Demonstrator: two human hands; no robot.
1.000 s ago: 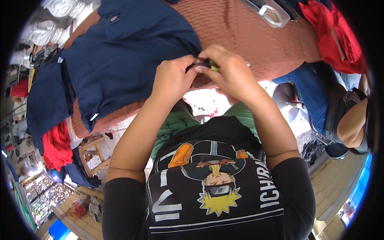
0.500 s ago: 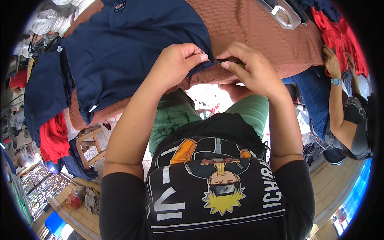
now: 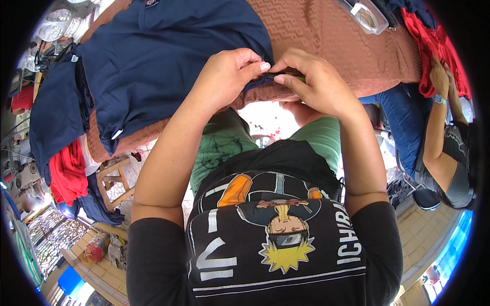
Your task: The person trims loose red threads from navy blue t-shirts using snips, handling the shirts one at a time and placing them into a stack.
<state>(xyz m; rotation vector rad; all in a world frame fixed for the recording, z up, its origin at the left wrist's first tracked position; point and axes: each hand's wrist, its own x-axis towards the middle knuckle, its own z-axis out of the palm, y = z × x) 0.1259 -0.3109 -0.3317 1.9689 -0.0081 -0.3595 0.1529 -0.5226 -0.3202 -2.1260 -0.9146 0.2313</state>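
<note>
Pinching the near edge of a navy blue garment [image 3: 168, 56], both hands meet at the table's front. Left hand [image 3: 229, 74] and right hand [image 3: 316, 84] are together, fingertips touching or nearly so, each clamped on the dark fabric edge between thumb and fingers. A small dark strip shows between the right thumb and fingers; cannot tell whether it is a hem fold or a separate item.

Garment lies spread flat on a brown textured table cover [image 3: 332, 35], its bulk to the person's left, hanging partly over the near edge. More navy cloth [image 3: 53, 117] drapes off the table's left end, with red cloth [image 3: 66, 168] bunched below it.

A clear plastic container [image 3: 365, 15] sits on the cover at the far right. Red garments [image 3: 434, 46] are piled at the right end of the table.

Another person sits at the right: their hand [image 3: 439, 76] rests on the red pile, wristwatch [image 3: 440, 99] on that wrist, blue jeans [image 3: 403, 122].

A small wooden stool [image 3: 115, 178] stands on the floor just beside the table, lower left. White moulded items [image 3: 56, 28] sit at the far left, too blurred to identify.

The wearer has a black printed T-shirt [image 3: 275, 245] and green shorts [image 3: 219, 148].
</note>
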